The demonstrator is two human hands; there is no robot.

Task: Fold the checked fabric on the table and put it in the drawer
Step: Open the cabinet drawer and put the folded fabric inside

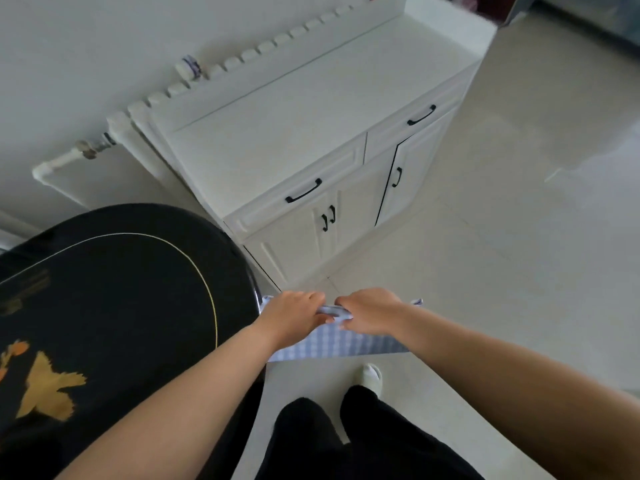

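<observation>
Off the edge of the glossy black round counter with its gold line and painted gold bird, in the single head view, both hands held the blue-and-white checked cotton fabric out in the air above the pale tiled floor. The left hand clenched the top edge with curled fingers, and the right hand gripped the same edge just beside it, the two grips nearly touching. Below the grips the cloth hung as a flat, doubled-looking panel; a small corner stuck out to the outside of each grip.

By the look of it, folding was largely over and the carry to the drawer was in hand. The white wooden cabinet stood ahead of the grips, and its nearer drawer with the black bar handle was closed. The next move probably called for one grip to let go and pull that handle while the other kept the folded edge pinched, so the layers would not slip apart.

The fabric looked thin and limp, its checks small and blurred, its lower hem straight. How many layers it had could not be told.
</observation>
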